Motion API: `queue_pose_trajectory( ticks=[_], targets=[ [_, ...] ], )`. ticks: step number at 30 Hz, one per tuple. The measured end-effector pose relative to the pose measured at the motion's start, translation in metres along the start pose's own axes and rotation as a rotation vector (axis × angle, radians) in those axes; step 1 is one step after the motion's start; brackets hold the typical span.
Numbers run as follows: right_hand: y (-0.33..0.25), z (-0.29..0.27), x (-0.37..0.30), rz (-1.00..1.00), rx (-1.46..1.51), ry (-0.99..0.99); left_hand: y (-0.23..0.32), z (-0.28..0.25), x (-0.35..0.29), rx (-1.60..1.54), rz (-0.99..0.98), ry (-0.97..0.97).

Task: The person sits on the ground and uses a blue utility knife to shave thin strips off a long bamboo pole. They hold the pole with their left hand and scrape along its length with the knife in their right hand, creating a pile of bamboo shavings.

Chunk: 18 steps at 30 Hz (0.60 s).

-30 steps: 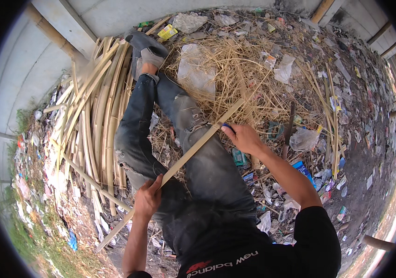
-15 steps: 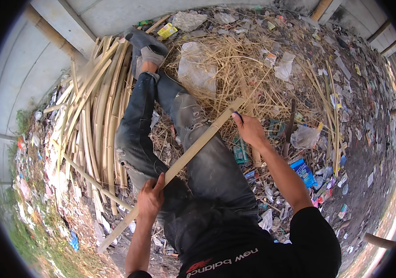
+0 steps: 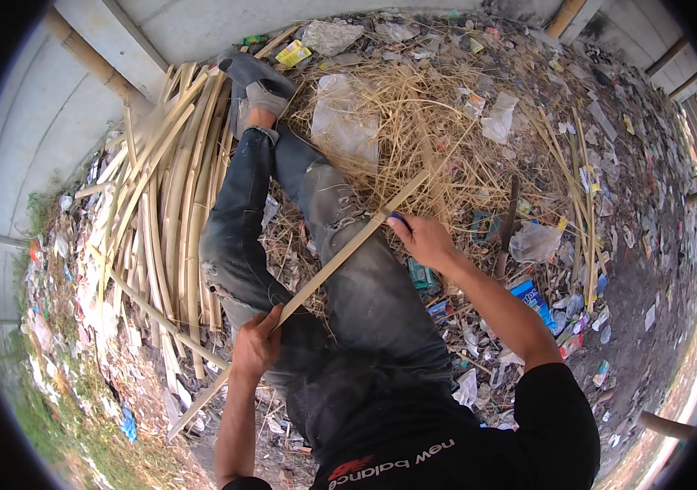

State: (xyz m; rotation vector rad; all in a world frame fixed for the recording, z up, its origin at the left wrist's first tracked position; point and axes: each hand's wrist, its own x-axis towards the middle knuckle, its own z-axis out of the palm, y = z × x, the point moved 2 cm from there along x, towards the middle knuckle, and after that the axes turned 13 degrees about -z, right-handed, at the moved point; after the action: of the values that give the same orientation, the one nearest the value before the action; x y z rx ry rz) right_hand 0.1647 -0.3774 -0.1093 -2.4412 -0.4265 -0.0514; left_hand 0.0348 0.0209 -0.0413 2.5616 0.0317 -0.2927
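A long pale bamboo strip (image 3: 334, 265) lies slantwise across my legs (image 3: 373, 302), its far end toward the upper right. My left hand (image 3: 256, 343) is closed round its nearer part, thumb on top, and the tail sticks out below toward the lower left. Farther up the strip, my right hand (image 3: 428, 243) is closed on what looks like a small knife (image 3: 399, 219) with a dark blue handle. The knife rests against the strip's edge; its blade is mostly hidden.
Many bamboo strips (image 3: 170, 220) are heaped at the left by a grey wall (image 3: 30, 139). Ahead lies a pile of thin shavings (image 3: 422, 106). Right of me are a dark flat bar (image 3: 509, 216), a clear plastic bag (image 3: 537, 242), a blue packet (image 3: 533, 304) and scattered litter.
My right hand and the knife have slid down the strip, toward my body and slightly left. The left hand keeps its grip, shifted slightly left.
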Motion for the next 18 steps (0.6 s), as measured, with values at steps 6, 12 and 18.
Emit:
queue_pose_trajectory(
  ticks=[6,12,18],
  targets=[
    [0.037,-0.022,0.031,0.236,0.094,-0.017,0.009,-0.014,0.003,-0.108,-0.015,-0.029],
    [-0.028,0.008,0.018,-0.062,0.002,-0.100,0.000,-0.018,0.011,-0.119,-0.157,-0.183],
    [0.021,-0.006,0.047,0.119,-0.019,0.102,0.003,-0.018,0.018,-0.054,-0.142,-0.202]
  ],
)
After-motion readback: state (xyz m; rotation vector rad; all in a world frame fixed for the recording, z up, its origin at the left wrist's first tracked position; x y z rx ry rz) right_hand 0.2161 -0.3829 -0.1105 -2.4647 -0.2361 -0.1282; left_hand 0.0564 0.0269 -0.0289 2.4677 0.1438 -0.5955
